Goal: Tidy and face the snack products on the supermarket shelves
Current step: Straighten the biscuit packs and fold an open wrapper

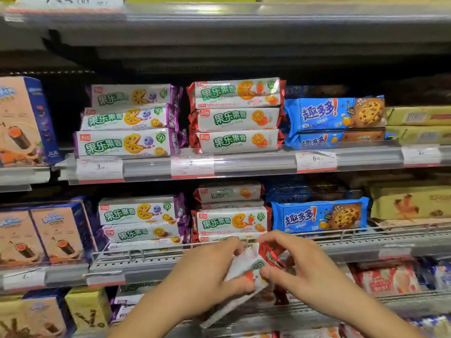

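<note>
Both hands on one red-ended biscuit pack [253,267], held tilted in front of the wire shelf rail [146,252], just below the red-ended stack [231,222] on that shelf. Left hand [207,269] has fingers curled over the pack's white face, thumb under; right hand [300,267] pinches the crinkled red end between thumb and curled fingers. Purple-ended packs [140,220] sit left of that stack, blue cookie pack [319,215] right.

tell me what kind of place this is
Most likely a supermarket snack aisle: tiered shelves stacked with biscuit packs, and price tags clipped along the shelf edges.
</note>
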A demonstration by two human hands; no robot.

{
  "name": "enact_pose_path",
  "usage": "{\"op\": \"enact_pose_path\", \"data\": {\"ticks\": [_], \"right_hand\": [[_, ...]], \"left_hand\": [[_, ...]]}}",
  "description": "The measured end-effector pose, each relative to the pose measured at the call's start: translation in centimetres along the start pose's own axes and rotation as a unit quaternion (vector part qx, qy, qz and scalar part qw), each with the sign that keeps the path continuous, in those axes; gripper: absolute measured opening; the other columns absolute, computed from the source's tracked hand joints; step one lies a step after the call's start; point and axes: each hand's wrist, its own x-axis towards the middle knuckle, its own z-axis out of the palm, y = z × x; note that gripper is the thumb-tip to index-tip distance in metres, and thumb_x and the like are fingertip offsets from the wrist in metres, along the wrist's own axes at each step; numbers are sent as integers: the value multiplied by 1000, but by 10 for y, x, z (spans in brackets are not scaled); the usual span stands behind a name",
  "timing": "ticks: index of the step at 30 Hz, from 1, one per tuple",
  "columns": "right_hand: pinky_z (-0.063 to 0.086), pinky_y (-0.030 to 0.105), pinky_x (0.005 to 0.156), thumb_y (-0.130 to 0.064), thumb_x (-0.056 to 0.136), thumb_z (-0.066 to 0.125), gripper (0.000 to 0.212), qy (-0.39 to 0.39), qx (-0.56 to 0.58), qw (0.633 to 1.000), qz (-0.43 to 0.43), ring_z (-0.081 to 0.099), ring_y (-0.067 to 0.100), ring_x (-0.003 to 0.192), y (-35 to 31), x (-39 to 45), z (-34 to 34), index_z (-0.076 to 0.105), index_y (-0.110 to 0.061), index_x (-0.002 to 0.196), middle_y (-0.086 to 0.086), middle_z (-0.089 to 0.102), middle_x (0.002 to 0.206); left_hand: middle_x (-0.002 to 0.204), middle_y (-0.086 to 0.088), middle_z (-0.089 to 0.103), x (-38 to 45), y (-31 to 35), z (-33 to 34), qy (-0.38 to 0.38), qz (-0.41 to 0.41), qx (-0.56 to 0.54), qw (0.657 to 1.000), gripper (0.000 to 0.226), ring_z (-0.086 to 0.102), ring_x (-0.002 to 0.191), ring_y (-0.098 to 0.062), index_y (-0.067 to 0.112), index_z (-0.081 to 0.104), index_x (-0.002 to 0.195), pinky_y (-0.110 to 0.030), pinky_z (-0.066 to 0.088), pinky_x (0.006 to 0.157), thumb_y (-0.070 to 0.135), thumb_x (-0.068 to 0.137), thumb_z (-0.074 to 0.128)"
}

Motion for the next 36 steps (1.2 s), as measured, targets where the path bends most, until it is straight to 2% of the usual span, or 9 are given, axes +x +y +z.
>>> {"op": "enact_pose_path", "data": {"ticks": [3, 6, 10, 13, 18, 21, 25, 30, 36], "right_hand": [[48, 18, 78, -47, 90, 70, 31, 31, 4, 998, 52, 64, 4, 94, 12, -13, 7, 57, -47, 118, -23, 67, 102], [48, 12, 71, -27, 89, 77, 36, 99, 66, 985, 129, 67, 2, 85, 28, -26, 14, 59, -48, 112, -27, 69, 97], [49, 14, 70, -10, 86, 79, 38, 138, 172, 958, 183, 69, -1, 79, 36, -26, 22, 57, -27, 112, -19, 74, 86], [46, 8, 64, -5, 86, 77, 30, 176, 233, 937, 192, 65, -4, 66, 33, -16, 22, 53, -12, 102, -20, 68, 66], [58, 26, 74, -7, 92, 72, 14, 258, 270, 914, 160, 76, 15, 86, 18, 17, 4, 61, -9, 100, 0, 78, 91], [54, 29, 76, -23, 94, 72, 14, 287, 187, 928, 146, 71, 5, 87, 8, 53, -8, 65, -24, 106, -8, 75, 94], [42, 35, 82, -30, 92, 68, 25, 280, 17, 949, 145, 59, 23, 103, 15, 96, -7, 67, -13, 111, 4, 61, 107], [45, 43, 98, -35, 93, 59, 52, 170, -82, 964, 189, 51, 35, 120, 30, 109, 9, 58, -8, 138, 14, 60, 129], [39, 49, 104, -44, 92, 51, 45, 135, -257, 942, 169, 49, 31, 117, 42, 105, 25, 59, -17, 128, 7, 66, 123]], "left_hand": [[95, 16, 63, -9, -12, 20, -37, -73, -31, 996, 58, 59, 85, -7, 40, 45, 111, -33, 50, 75, 89, 78, 42], [89, 12, 65, -22, -32, 43, -44, -180, -48, 982, 66, 61, 84, -9, 35, 51, 103, -30, 51, 75, 92, 70, 44], [69, 6, 71, -29, -35, 59, 30, -275, -311, 909, 45, 61, 56, -2, 19, 67, 84, -20, 47, 57, 61, 77, 78], [64, -5, 73, -28, -33, 58, 102, -258, -375, 885, 52, 57, 51, -15, 18, 67, 66, -30, 43, 59, 69, 72, 70], [78, 8, 77, -13, -27, 24, 241, -195, -359, 880, 16, 73, 74, -8, 25, 78, 91, -37, 58, 78, 27, 98, 64], [82, 11, 77, 5, -25, 3, 282, -169, -363, 872, 17, 73, 80, -10, 31, 77, 103, -43, 59, 80, 32, 93, 62], [86, 10, 76, 30, -27, -11, 303, -187, -389, 849, 30, 74, 80, -15, 34, 70, 112, -49, 61, 77, 43, 87, 57], [81, 6, 73, 48, -44, 0, 284, -243, -322, 870, 36, 68, 78, -14, 17, 64, 131, -29, 53, 71, 26, 97, 56], [61, -3, 63, 46, -44, 19, 254, -229, -296, 892, 60, 64, 68, -10, 13, 41, 154, -27, 44, 65, 21, 96, 57]]}}
